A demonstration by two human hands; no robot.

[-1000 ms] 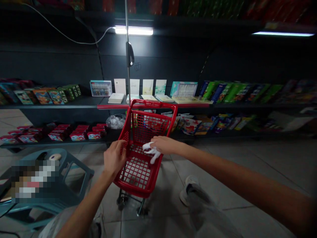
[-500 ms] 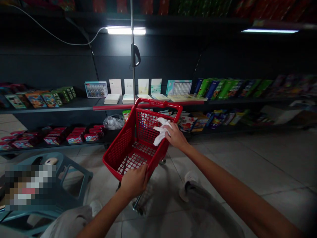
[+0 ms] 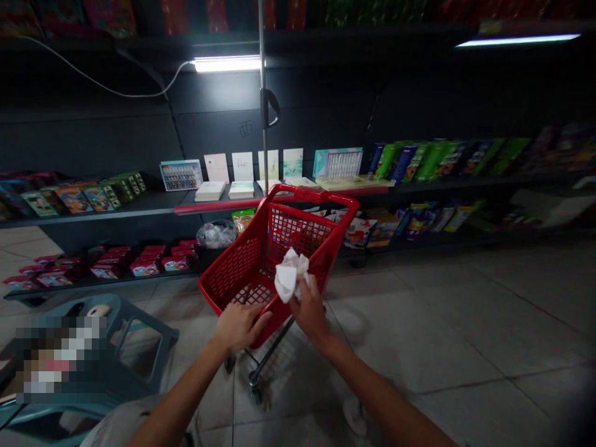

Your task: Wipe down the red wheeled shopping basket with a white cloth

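Note:
A small red shopping cart [image 3: 228,264] with perforated plastic walls stands in front of me, its handle toward the shelves. My left hand [image 3: 239,326] holds the cart's near rim, fingers hooked over the edge and thumb lying to the right. Bunched in my right hand [image 3: 310,310] is a white cloth [image 3: 288,276], which hangs over the cart's right rim. Whether the cloth touches the rim is hard to tell. Through the basket, the grid floor shows.
Dark shelves [image 3: 125,214] carry books, pen sets and packaged goods. A metal pole [image 3: 263,143] rises behind the cart. On my left is a blue-grey plastic stool [image 3: 162,338] with items on top. Castors [image 3: 255,394] rest on the tiled floor.
My right hand has drawn the cloth nearer along the right rim, and the cloth is now more crumpled. The cart has turned slightly. My left hand has shifted a little left, staying on the near rim.

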